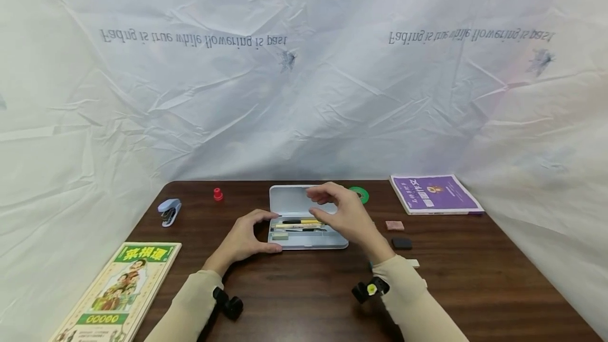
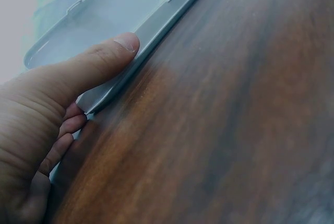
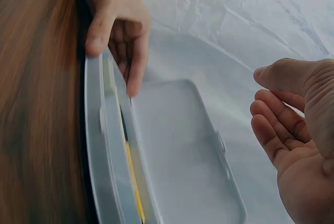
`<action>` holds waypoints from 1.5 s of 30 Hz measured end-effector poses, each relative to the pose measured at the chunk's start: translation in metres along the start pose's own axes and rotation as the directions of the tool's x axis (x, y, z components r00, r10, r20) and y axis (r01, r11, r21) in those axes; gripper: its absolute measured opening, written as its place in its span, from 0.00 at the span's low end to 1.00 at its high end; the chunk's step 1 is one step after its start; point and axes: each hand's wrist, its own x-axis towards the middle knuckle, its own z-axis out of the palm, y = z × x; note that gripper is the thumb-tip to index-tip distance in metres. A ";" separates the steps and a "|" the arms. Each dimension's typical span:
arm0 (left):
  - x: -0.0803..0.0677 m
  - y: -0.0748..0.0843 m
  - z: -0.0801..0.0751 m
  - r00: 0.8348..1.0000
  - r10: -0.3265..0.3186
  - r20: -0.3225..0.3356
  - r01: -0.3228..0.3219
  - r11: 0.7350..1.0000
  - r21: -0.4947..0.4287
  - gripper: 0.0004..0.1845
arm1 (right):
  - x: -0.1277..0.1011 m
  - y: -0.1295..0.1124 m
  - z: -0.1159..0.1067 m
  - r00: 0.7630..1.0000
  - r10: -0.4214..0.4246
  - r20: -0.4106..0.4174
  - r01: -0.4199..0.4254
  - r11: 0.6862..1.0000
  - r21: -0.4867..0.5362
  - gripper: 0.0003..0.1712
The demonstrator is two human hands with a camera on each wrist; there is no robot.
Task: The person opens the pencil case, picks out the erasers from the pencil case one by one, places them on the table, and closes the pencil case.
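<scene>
A pale grey pencil case (image 1: pixel 311 246) lies on the table with its lid (image 1: pixel 288 199) raised at the back. Inside are several pens and pencils (image 1: pixel 299 226), one of them yellow and black, and a pale green eraser (image 1: pixel 280 236) at the front left. My left hand (image 1: pixel 244 236) grips the left end of the case, thumb (image 2: pixel 107 59) on the front edge and fingers on the far side. Over the right part of the case hovers my right hand (image 1: pixel 344 212), its fingers loosely bent and nothing between them; the right wrist view shows it (image 3: pixel 297 125) apart from the lid.
To the right are a green tape roll (image 1: pixel 363 194), a purple book (image 1: pixel 434 194), and pink (image 1: pixel 394 225), black (image 1: pixel 401 243) and white (image 1: pixel 413 263) blocks. A blue stapler (image 1: pixel 169 211), small red object (image 1: pixel 218 194) and green-and-cream book (image 1: pixel 119 289) lie left. A white sheet (image 1: pixel 304 94) hangs behind.
</scene>
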 end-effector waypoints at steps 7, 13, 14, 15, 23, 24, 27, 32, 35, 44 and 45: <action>0.000 0.000 0.001 1.000 0.000 0.008 0.000 1.000 0.001 0.45 | 0.015 -0.004 0.022 1.000 0.001 0.015 -0.002 0.998 0.059 0.23; 0.000 0.001 0.000 1.000 0.011 0.007 -0.011 1.000 0.007 0.45 | 0.023 -0.001 0.045 0.998 0.016 0.058 -0.018 0.999 0.032 0.23; 0.000 0.000 0.000 1.000 0.015 0.006 -0.015 1.000 0.007 0.45 | 0.024 0.000 0.050 0.998 0.012 0.065 -0.013 1.000 0.024 0.23; 0.000 0.000 0.000 1.000 0.019 0.008 -0.019 1.000 0.006 0.45 | 0.025 0.001 0.054 0.997 0.011 0.073 -0.013 1.000 0.019 0.22; -0.001 -0.001 0.000 0.999 0.043 0.006 -0.043 0.999 -0.002 0.45 | 0.020 0.016 0.080 0.980 0.049 0.192 -0.044 0.998 -0.034 0.20; -0.001 -0.001 -0.001 0.999 0.043 0.005 -0.043 0.999 -0.004 0.45 | 0.019 0.018 0.082 0.977 0.056 0.206 -0.047 0.998 -0.047 0.19; -0.001 -0.001 -0.001 0.999 0.047 0.003 -0.047 0.999 -0.006 0.45 | 0.018 0.021 0.089 0.969 0.067 0.240 -0.041 0.993 -0.110 0.17; -0.002 0.000 -0.001 0.999 0.053 0.001 -0.053 0.998 -0.013 0.44 | 0.017 0.022 0.095 0.954 0.084 0.288 -0.018 0.974 -0.224 0.15; -0.002 0.000 -0.001 0.999 0.055 0.002 -0.055 0.998 -0.017 0.44 | 0.016 0.022 0.096 0.949 0.078 0.304 0.003 0.966 -0.258 0.13; 0.000 0.001 -0.002 0.999 0.045 0.010 -0.045 0.999 -0.010 0.44 | 0.017 0.016 0.095 0.936 0.032 0.352 0.084 0.947 -0.309 0.11; 0.000 0.001 -0.002 0.999 0.044 0.011 -0.044 0.999 -0.010 0.44 | 0.017 0.016 0.095 0.934 0.030 0.355 0.088 0.946 -0.311 0.11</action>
